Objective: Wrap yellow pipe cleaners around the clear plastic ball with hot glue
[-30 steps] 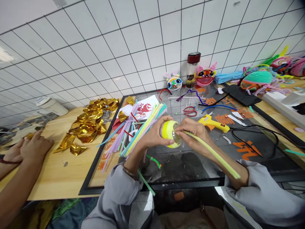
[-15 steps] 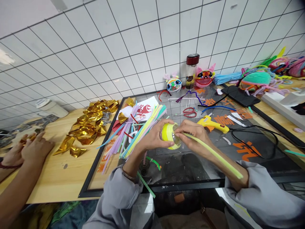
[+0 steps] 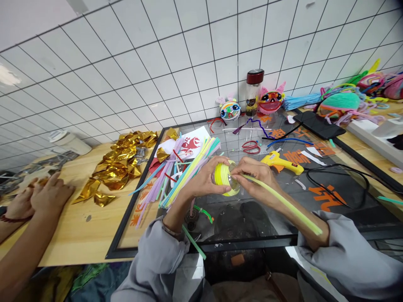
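Observation:
My left hand (image 3: 204, 178) is wrapped round a small clear ball (image 3: 222, 174) partly covered with bright yellow strips. On its right side, my right hand (image 3: 252, 174) pinches a pale yellow pipe cleaner (image 3: 286, 202) against the ball. The strip's free length trails back over my right forearm. Left of my left hand lies a bundle of pastel pipe cleaners (image 3: 189, 172). A yellow glue gun (image 3: 281, 162) rests just right of my right hand, and red-handled scissors (image 3: 251, 147) lie beyond both hands.
Gold foil pieces (image 3: 118, 161) lie on the wooden table (image 3: 78, 235) near another person's hands (image 3: 47, 195). A lidded glass bottle (image 3: 252, 94) stands between two decorated balls at the wall. Right are a phone (image 3: 319, 125), black cable, power strip (image 3: 374, 140) and coloured pipe cleaners (image 3: 340, 105).
The view has shifted very slightly. My hands keep nearly the same hold on the ball and strip, and the other person's hands have barely moved.

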{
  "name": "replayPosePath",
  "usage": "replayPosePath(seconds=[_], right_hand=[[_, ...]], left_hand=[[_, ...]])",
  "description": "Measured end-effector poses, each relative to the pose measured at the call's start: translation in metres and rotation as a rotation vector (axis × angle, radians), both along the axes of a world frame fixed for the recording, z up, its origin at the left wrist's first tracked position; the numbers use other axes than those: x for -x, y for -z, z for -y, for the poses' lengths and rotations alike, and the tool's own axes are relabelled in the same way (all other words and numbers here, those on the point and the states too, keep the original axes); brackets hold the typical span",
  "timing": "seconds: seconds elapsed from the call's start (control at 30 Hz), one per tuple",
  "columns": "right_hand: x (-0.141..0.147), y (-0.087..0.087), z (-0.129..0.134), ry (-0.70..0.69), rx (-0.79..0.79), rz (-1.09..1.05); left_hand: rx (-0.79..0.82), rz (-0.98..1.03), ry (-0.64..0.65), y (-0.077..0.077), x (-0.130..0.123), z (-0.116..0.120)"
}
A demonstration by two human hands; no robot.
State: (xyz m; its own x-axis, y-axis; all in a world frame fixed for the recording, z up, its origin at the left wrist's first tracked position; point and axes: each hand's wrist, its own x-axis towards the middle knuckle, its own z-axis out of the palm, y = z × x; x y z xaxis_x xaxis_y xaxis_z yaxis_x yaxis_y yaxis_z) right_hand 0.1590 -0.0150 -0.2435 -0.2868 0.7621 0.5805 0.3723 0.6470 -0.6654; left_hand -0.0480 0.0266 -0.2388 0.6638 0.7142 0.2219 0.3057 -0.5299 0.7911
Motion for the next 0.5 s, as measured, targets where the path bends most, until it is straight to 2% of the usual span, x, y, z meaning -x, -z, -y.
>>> replayPosePath(seconds=[0.33, 0.5], right_hand=[[0.0006, -0.0007, 0.0008, -0.002, 0.002, 0.002], [0.0008, 0.0022, 0.0, -0.005, 0.001, -0.007]], left_hand=[[0.04, 0.049, -0.049, 0.0045, 0.0002, 0.0011], [0.022, -0.018, -0.039, 0.001, 0.001, 0.0009]])
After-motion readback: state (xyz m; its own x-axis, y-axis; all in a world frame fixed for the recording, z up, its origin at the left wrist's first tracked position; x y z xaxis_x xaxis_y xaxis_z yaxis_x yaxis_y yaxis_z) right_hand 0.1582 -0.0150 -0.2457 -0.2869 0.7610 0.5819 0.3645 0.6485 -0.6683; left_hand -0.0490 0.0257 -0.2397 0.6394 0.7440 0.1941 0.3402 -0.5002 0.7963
